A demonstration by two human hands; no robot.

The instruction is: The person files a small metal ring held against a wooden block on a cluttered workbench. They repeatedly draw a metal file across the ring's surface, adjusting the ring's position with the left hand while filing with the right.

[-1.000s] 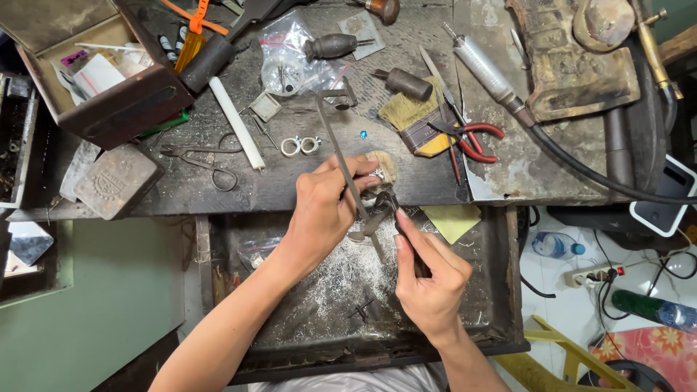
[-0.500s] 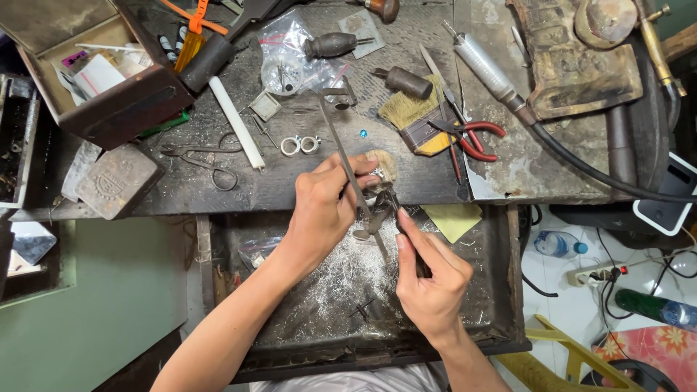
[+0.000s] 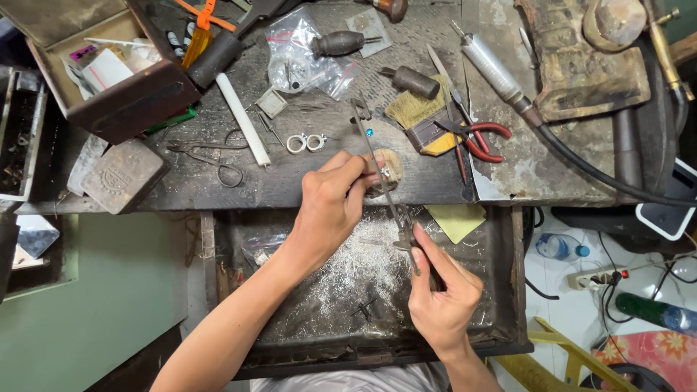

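Left hand (image 3: 330, 207) pinched shut on a small metal piece (image 3: 388, 174) at the worktop's (image 3: 305, 181) front edge. Right hand (image 3: 443, 290) closed around a thin saw frame (image 3: 381, 170), over the open drawer (image 3: 501, 276).

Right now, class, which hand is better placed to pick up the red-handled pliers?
Left. The left hand is nearer the red-handled pliers, pinching only a small piece; the right hand grips the thin metal saw frame lower down.
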